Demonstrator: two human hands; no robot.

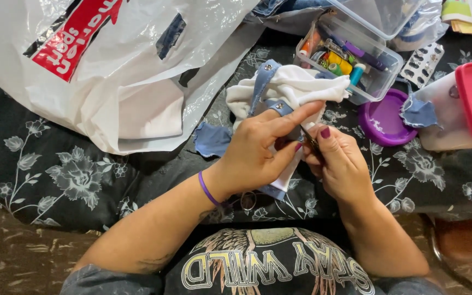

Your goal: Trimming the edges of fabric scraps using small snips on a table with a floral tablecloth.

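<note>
Both hands grasp white cloth with denim trim: left hand pinching, right hand gripping a thin tool; cloth runs away from my grip.

Two hands: left hand, right hand. One white plastic bag, far left. One clear box of sewing supplies, one purple lid, one pink-lidded container, far right.

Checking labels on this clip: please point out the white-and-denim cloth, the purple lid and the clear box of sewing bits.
white-and-denim cloth [293, 87], head view, on its white upper fold.
purple lid [382, 121], head view, on its flat centre.
clear box [375, 82], head view, on its front wall.
</note>
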